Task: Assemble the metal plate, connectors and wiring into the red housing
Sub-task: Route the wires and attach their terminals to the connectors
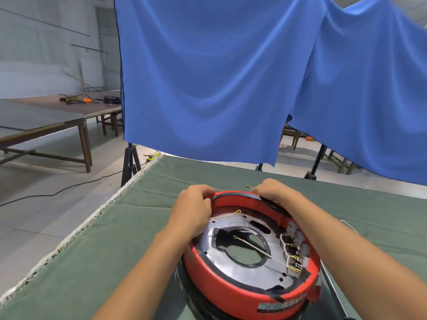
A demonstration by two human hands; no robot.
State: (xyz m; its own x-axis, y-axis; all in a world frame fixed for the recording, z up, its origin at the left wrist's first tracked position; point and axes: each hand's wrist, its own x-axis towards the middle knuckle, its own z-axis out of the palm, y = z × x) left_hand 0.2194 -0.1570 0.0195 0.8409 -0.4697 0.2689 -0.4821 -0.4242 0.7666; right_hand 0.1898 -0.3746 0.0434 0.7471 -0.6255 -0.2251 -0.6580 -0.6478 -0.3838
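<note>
On the surface, the plate and connectors already sit in the housing, loose wires remain, and both hands, left and right, curl fingers over its far rim.

Glossy red housing, dull metal plate, seemingly matt cloth.

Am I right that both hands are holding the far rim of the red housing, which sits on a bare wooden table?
Not quite: in the head view the left hand and right hand do hold the red housing at its far rim, but it sits on a green cloth, not bare wood.
</note>
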